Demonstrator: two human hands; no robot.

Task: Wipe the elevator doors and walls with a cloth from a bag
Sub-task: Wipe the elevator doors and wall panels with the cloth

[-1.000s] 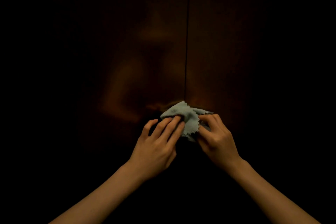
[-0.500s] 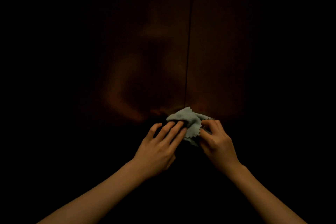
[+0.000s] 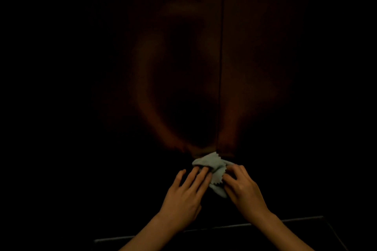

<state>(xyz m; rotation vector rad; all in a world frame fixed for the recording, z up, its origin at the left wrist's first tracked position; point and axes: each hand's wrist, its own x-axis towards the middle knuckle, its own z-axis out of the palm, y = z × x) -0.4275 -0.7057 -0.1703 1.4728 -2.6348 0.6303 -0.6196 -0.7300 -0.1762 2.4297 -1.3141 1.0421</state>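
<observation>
Hands [image 3: 214, 191], cloth [image 3: 212, 164] moved lower down doors [image 3: 265, 67].

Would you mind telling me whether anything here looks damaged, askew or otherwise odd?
Nothing stands out. The cloth is bunched against the doors beside the centre seam, with the left hand and right hand on it. The scene is very dark, so marks on the panels cannot be judged.

A pale sill strip [image 3: 214, 228] runs across the bottom of the view, with dark floor [image 3: 224, 242] just below it and a thin line angling off its right end.
</observation>
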